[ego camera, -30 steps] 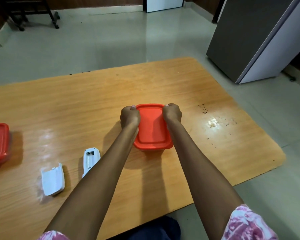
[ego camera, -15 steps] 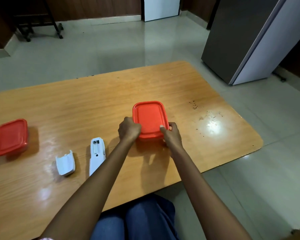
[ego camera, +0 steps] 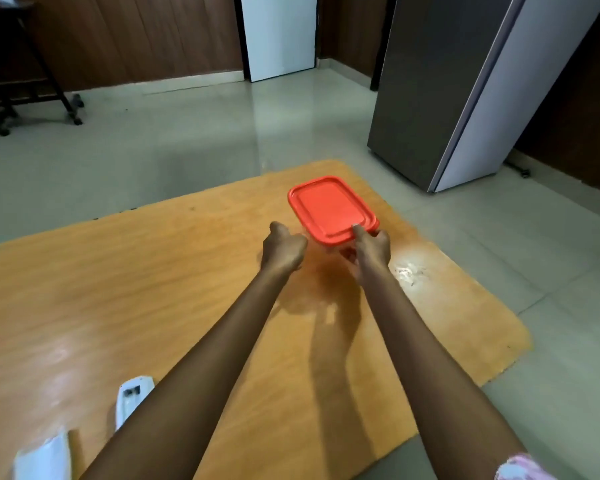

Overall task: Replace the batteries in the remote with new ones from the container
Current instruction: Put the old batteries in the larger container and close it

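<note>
Container (ego camera: 329,211) x1, lid on: R hand (ego camera: 371,249) grip clamped; L hand (ego camera: 283,249) grip unclear

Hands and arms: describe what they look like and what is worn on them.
Two bare hands, left hand and right hand, with no gloves, rings or watch visible. Both forearms are uncovered. A pink-and-white patterned sleeve shows at the right upper arm; the left sleeve is out of frame.
</note>
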